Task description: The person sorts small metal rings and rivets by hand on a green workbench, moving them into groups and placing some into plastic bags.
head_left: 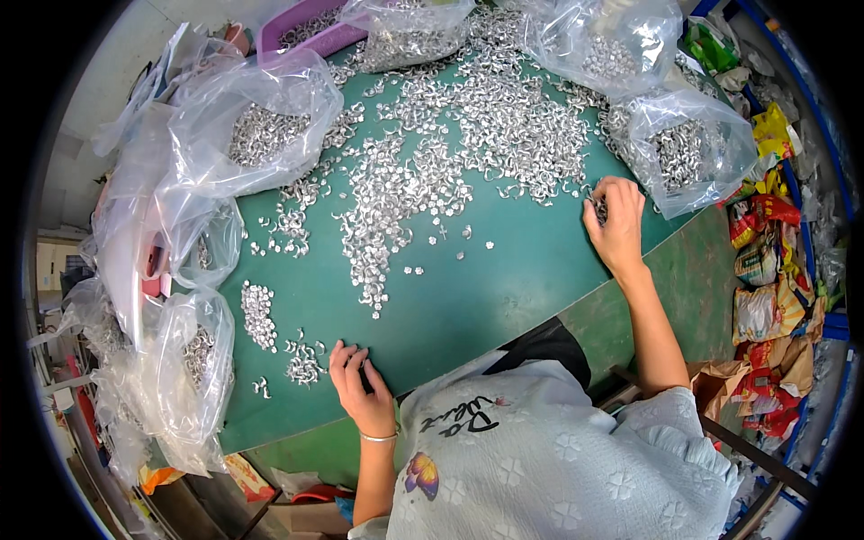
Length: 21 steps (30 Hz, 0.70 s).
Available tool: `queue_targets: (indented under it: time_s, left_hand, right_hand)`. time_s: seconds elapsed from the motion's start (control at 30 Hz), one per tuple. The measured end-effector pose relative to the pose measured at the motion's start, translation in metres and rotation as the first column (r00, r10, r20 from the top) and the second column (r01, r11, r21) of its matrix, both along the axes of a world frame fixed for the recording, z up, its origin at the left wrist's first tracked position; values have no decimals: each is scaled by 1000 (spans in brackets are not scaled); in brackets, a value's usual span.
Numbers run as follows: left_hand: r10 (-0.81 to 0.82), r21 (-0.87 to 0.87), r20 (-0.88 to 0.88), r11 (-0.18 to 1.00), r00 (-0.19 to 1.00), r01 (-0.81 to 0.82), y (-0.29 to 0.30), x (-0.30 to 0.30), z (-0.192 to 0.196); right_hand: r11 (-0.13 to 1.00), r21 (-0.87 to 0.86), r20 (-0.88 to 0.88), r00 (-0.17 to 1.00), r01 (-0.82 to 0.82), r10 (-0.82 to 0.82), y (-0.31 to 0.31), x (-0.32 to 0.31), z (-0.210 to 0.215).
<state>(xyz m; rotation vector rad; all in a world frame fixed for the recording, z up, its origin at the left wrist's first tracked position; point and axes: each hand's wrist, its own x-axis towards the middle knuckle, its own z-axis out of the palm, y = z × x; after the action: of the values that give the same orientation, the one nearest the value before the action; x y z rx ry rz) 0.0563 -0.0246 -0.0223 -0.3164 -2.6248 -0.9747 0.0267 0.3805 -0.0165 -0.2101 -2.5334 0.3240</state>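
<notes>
Nearest the camera is your own pale grey-blue top (549, 450), filling the view from five to six o'clock, with a butterfly and dark lettering on its front. Beyond it lies a green table (468, 306), its near edge slanting up toward three o'clock.

At seven o'clock, your left hand (363, 389) is at that edge, fingers loosely bent, thumb apart, seemingly holding nothing; a thin bracelet (378, 438) circles the wrist. At two to three o'clock, your right hand (618, 225) curls its fingers over a few metal pieces on the table; whether it grips them you cannot tell from this angle.

The small silvery metal pieces (513, 130), many curved, spread thickly from eleven to one o'clock. Just beyond your left fingers, at eight o'clock, sits a small heap (306, 364), with a neater cluster (258, 315) near it toward nine.

Clear plastic bags holding more pieces ring the table: one at ten (202, 135), one at eight (171, 387), one at one (657, 40), one at two, beside your right hand (733, 162). A purple tray (272, 40) stands at eleven. Colourful packages (765, 306) line three o'clock.
</notes>
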Motion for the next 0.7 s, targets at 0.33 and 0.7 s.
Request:
queue_targets:
  time_s: [0.33, 0.7]
  left_hand:
    - [82, -16, -6, 996, 997, -83, -12, -4, -2]
    - [118, -103, -54, 987, 992, -123, -18, -12, 0]
  right_hand:
    - [993, 107, 6, 999, 46, -47, 7, -2, -5]
    - [993, 28, 151, 982, 112, -115, -55, -21, 2]
